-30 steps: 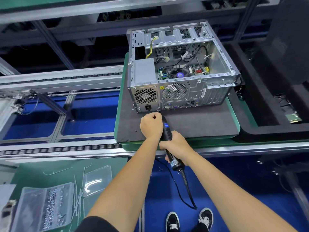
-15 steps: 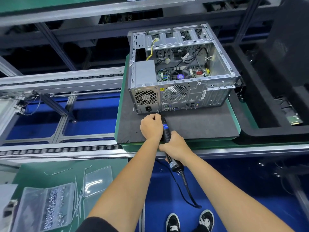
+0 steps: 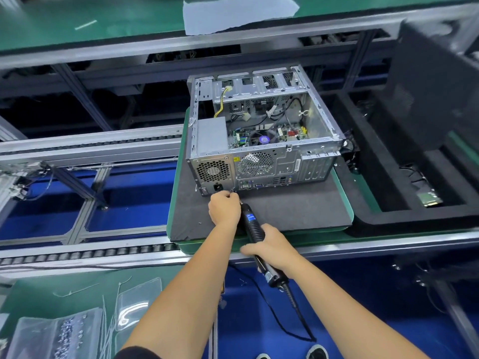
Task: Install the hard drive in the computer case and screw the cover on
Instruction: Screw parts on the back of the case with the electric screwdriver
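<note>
Computer case (image 3: 261,141): lies on its side on the dark foam pad (image 3: 285,206), open face up, rear panel toward the near edge; cover not yet on.
Hard drive: probably the green-boarded unit (image 3: 429,198) in the black tray (image 3: 404,218) far right, well apart from the case; hard to confirm.
Electric screwdriver (image 3: 252,224): slants from near right up to the lower edge of the rear panel, beside the power socket.
Right hand (image 3: 270,246): wraps around the driver's handle.
Left hand (image 3: 224,208): curls at the driver's tip, seemingly pinching bit or screw; contact itself hidden.
Step in hand: likely driving a rear-panel screw.
Doing it well: keep bit square to the panel, steady the tip, press lightly, avoid slipping toward the socket.
Nearby: screws in a clear bag (image 3: 57,335), near left.
</note>
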`<action>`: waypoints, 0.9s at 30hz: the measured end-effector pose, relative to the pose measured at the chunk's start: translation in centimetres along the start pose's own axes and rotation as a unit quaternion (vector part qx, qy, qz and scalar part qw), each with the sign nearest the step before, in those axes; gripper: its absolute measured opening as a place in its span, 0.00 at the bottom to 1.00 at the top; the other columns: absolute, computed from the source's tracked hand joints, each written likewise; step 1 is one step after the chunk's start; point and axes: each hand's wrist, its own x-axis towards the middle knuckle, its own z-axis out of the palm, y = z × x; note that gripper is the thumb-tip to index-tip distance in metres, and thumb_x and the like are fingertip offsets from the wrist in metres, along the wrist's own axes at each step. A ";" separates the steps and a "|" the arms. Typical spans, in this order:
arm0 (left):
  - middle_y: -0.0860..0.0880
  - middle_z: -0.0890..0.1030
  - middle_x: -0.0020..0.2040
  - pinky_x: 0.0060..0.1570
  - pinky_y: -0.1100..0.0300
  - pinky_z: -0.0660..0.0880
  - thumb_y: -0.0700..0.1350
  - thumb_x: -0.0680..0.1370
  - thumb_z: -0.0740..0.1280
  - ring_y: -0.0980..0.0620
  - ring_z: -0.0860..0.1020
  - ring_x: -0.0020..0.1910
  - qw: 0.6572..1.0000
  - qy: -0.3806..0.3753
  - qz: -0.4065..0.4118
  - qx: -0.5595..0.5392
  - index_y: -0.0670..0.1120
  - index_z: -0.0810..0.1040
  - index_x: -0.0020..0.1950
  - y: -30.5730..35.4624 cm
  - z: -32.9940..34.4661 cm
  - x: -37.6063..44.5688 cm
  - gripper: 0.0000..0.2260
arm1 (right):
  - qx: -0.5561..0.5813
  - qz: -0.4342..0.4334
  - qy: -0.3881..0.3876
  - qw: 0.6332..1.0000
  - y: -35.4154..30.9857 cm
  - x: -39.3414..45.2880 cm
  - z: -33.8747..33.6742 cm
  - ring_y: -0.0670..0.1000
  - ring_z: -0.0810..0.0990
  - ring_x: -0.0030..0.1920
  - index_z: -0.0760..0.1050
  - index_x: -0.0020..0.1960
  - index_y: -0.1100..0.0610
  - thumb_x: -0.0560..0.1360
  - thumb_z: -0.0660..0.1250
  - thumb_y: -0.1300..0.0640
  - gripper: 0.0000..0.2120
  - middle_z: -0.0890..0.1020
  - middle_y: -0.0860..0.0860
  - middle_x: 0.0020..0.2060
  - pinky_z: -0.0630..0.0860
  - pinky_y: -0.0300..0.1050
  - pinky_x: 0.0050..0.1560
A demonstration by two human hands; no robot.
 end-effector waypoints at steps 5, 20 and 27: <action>0.50 0.62 0.21 0.27 0.58 0.59 0.39 0.74 0.63 0.50 0.61 0.23 1.000 -0.001 -0.026 -0.016 0.47 0.61 0.22 0.7 0.2 -0.1 0.21 | 0.079 -0.010 0.015 0.997 0.8 -1.1 -2.8 0.54 0.76 0.31 0.69 0.50 0.57 0.70 0.76 0.53 0.19 0.76 0.56 0.40 0.74 0.45 0.33; 0.54 0.80 0.35 0.35 0.63 0.71 0.43 0.77 0.62 0.55 0.76 0.36 0.975 -0.185 0.114 -0.051 0.49 0.82 0.41 8.1 5.6 -8.2 0.09 | 0.319 -0.016 0.149 0.936 2.5 -4.1 -12.6 0.55 0.74 0.25 0.69 0.49 0.61 0.72 0.70 0.64 0.10 0.74 0.57 0.31 0.73 0.46 0.27; 0.51 0.79 0.32 0.34 0.61 0.71 0.42 0.77 0.63 0.53 0.75 0.32 0.938 -0.246 0.243 -0.033 0.50 0.80 0.41 17.1 9.5 -12.4 0.09 | 0.323 -0.089 0.194 0.922 -0.5 -6.5 -20.1 0.55 0.74 0.23 0.68 0.49 0.60 0.72 0.69 0.65 0.11 0.73 0.58 0.31 0.72 0.45 0.25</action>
